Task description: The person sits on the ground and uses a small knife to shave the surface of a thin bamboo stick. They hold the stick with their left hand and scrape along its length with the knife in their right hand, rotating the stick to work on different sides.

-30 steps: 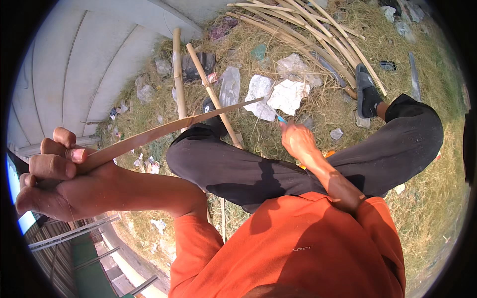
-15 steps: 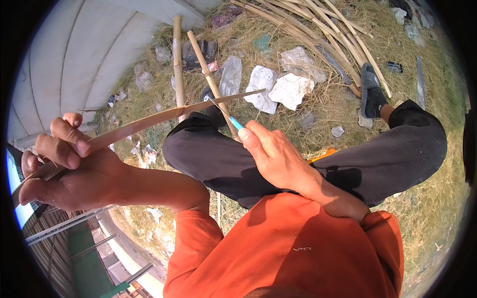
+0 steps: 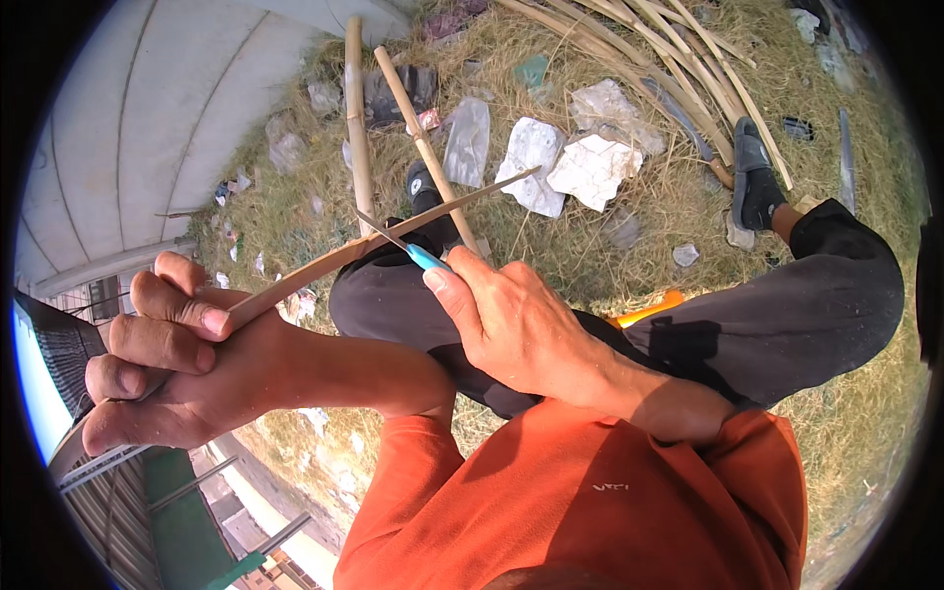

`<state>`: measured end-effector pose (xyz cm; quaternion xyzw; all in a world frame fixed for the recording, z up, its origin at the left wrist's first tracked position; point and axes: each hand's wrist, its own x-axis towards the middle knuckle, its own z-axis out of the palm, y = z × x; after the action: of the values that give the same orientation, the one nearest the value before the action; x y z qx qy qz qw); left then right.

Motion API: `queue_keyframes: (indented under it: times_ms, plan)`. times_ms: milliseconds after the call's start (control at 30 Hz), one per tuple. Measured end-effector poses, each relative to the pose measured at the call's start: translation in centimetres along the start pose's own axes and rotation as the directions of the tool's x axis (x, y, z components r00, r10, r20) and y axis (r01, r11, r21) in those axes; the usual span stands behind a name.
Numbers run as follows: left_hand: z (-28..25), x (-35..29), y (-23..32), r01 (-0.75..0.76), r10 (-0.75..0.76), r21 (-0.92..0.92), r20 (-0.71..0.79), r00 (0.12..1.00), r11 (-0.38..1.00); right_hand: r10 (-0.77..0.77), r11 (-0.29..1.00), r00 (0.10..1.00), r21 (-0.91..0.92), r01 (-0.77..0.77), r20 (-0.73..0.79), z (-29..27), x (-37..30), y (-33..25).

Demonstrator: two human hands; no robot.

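A long, thin bamboo strip [image 3: 324, 261] slants across the view, its tapered far tip over the pale stones. My left hand [image 3: 187, 364] is closed round its lower end, fingers curled over it. My right hand [image 3: 516, 324] grips a small knife [image 3: 425, 258] by its light blue handle, thumb along it. The narrow blade crosses the strip at about its middle, and appears to touch it. Both hands are above my lap, with the left one farther out to the left.
Bamboo poles [image 3: 418, 138] lean beyond my left knee. Several long split strips [image 3: 678, 59] lie at the far right with a curved-blade tool [image 3: 688, 123]. White stone slabs [image 3: 595, 172] rest on dry grass. A long metal blade [image 3: 847, 162] lies far right; a pale wall [image 3: 147, 128] rises left.
The knife has moved left and slightly toward me along the strip. My left hand has shifted right and lower, carrying the strip's held end with it.
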<state>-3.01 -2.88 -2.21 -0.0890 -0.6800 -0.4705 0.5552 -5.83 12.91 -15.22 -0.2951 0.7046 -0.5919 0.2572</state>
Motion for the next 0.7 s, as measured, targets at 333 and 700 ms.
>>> queue_keyframes:
  times_ms: [333,700]
  plan:
    - [-0.6,-0.1,0.0,-0.028,0.041,-0.113,0.117,0.992,0.993,-0.085,0.993,0.993,0.091,0.078,0.076,-1.6,-0.2,-3.3]
    - [-1.1,-0.4,0.4,0.085,0.028,-0.333,0.320,0.947,0.939,0.037,0.993,0.994,-0.114,-0.025,0.103,-2.3,-0.1,-0.2]
